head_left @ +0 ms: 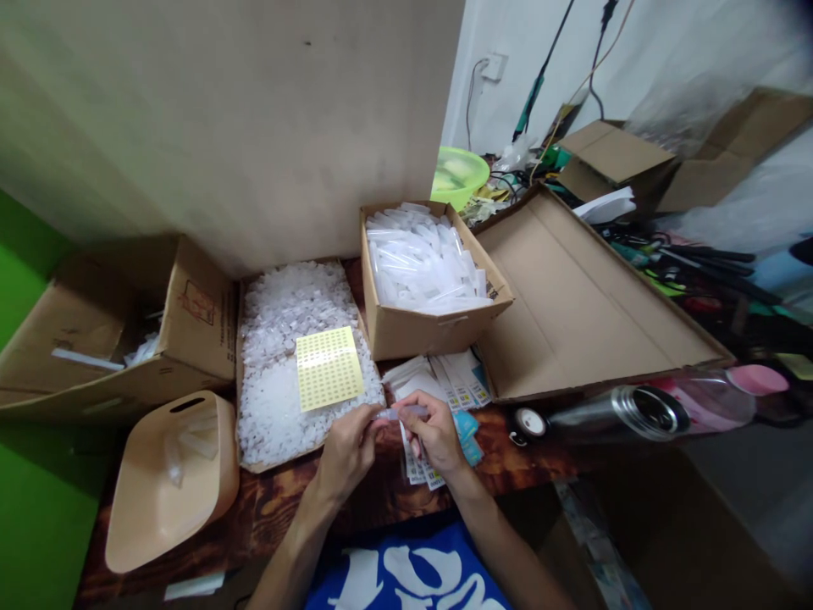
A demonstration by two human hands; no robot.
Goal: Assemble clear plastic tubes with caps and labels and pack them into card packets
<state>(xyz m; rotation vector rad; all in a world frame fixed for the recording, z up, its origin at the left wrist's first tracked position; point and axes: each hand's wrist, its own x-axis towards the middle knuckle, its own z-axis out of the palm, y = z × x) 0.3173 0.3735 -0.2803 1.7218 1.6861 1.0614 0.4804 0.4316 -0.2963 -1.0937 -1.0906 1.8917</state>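
Both hands meet near the front edge of the dark wooden table [508, 462], each pinching one end of a small translucent tube [389, 414]. My left hand [348, 442] closes on its left end, beside a shallow box of small white translucent pieces [279, 339]. On the right end, the fingers of my right hand [433, 430] are wrapped closed. A yellow sheet with rows of small marks [329, 368] lies on the white pieces. Printed cards [461, 379] lie behind and beneath my right hand. Behind them stands a cardboard box [412, 332] full of clear tubes [425, 254].
At the left are a beige bin [219, 457] holding a few tubes and a large open carton [200, 313]. An empty cardboard tray [577, 296] leans at the right. A steel flask [610, 415] and a pink bottle [717, 398] lie near the right edge.
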